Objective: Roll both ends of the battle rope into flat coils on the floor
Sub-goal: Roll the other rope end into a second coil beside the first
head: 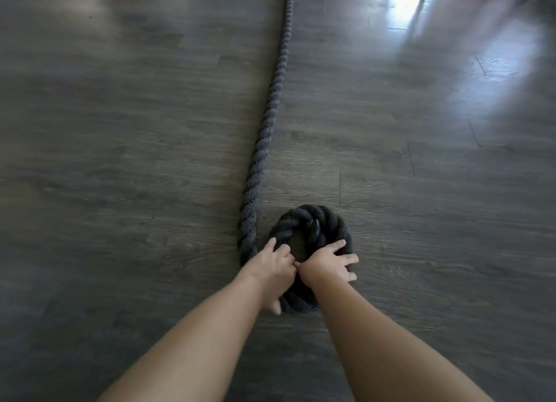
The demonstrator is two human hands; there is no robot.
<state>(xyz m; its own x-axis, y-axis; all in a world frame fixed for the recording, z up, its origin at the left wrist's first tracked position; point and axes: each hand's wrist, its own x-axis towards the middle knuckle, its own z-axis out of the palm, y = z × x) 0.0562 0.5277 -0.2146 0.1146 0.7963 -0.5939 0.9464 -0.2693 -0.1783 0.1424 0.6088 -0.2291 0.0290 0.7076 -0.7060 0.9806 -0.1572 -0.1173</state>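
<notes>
One battle rope (272, 100) lies on the dark wood-grain floor (120, 130); its near end is wound into a small flat coil (319, 221) with a capped tip (314, 227) at the centre. From the coil's left side the rope runs straight toward the floor's far edge. I see my left hand (275, 264) curled over the coil's left turn, fingers gripping it. My right hand (326, 263) rests on the right turn, fingers spread and pressing down. Both hands touch at the thumbs.
</notes>
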